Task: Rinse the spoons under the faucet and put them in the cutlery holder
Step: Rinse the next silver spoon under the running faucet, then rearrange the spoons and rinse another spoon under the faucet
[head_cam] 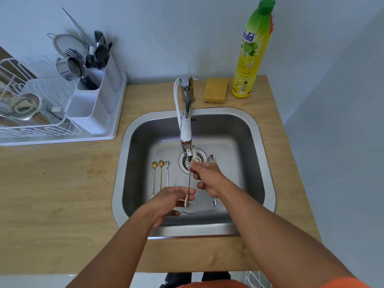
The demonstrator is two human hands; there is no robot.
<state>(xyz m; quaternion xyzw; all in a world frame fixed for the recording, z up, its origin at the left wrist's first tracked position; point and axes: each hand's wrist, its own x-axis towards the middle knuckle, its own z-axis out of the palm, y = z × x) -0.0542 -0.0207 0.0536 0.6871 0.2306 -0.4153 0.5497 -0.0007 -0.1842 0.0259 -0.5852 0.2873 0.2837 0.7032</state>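
My left hand (173,199) pinched the silver spoon's (188,183) handle end while my right hand (207,176) gripped near its bowl, keeping it under the faucet (186,129) nozzle for rinsing above the sink (257,129).

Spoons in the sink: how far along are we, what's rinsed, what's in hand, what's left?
Done: nothing I can confirm; the cutlery holder holds utensils, but I can't tell whether any are from this batch. In hand: the left hand and right hand hold one silver spoon under the faucet. Left: two gold spoons, a small silver spoon and a larger spoon lie in the sink.
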